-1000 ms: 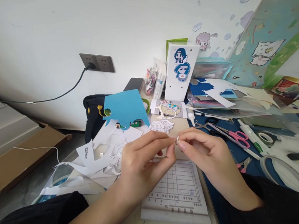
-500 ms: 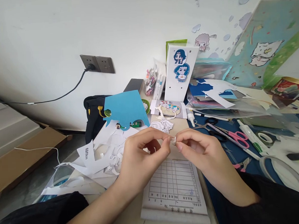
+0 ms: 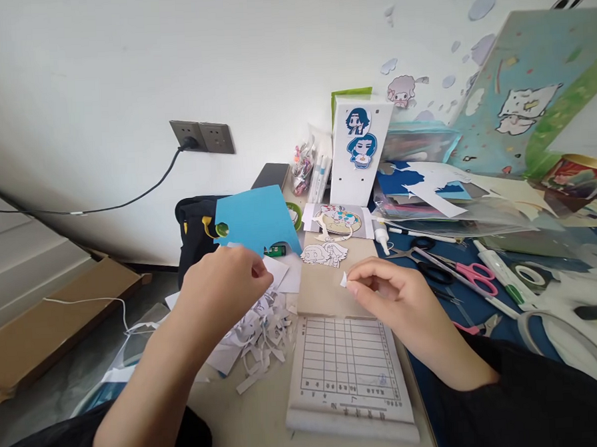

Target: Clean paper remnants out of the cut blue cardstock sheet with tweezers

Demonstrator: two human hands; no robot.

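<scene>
My right hand (image 3: pixel 405 304) pinches a small white paper piece (image 3: pixel 344 279) between thumb and forefinger, above the beige board. My left hand (image 3: pixel 226 287) is closed, its fingers curled and mostly hidden from me. It hovers over a heap of white paper scraps (image 3: pixel 264 332); whether anything is in it I cannot make out. Below and between the hands lies a pad with a printed grid (image 3: pixel 346 361). Behind them are an uncoloured figure cutout (image 3: pixel 324 254) and a printed sheet with a coloured picture (image 3: pixel 361 220).
A blue sheet (image 3: pixel 255 216) with cut edges stands behind the scraps. On the right lie black scissors (image 3: pixel 415 252), pink scissors (image 3: pixel 474 275), a glue bottle (image 3: pixel 380 236) and a tape roll (image 3: pixel 529 275). A white stand (image 3: pixel 356 180) bears two figure cutouts. A socket (image 3: pixel 201 136) is on the wall.
My left hand has left the small white paper piece and moved left over the scraps. My right hand still pinches the piece, hardly moved. More of the scrap heap shows.
</scene>
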